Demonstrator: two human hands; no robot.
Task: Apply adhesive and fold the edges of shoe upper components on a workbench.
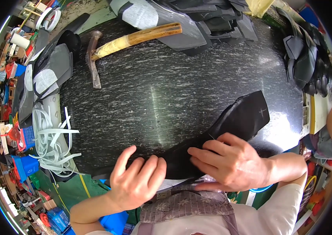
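dark and flecked with white, one big worktop (174, 98) fills the middle of this cluttered workshop, its edges bowed by the lens. i count three piles of cut grey and black pieces around it: one at the far edge (221, 19), one on the left (62, 64) and one on the right (305, 53), each overlapped too closely to number. one pale patch shows on the far pile, two on the left. one hammer (113, 47) lies toward the far left, its wooden handle wrapped in yellow near the head. one tangle of white strips (56, 131) sits at the left edge, too knotted to count.

nearest the worker is one long black piece (232, 121), slanting along the near edge under both hands; its wider end carries one small pale mark, crossed like a plus. the left hand (136, 184) is loosely curled at the piece, index finger raised; whether it grips, i can't tell. the right hand (228, 164) has half-bent fingers over the piece, thumb apart below; its grip i can't tell either.
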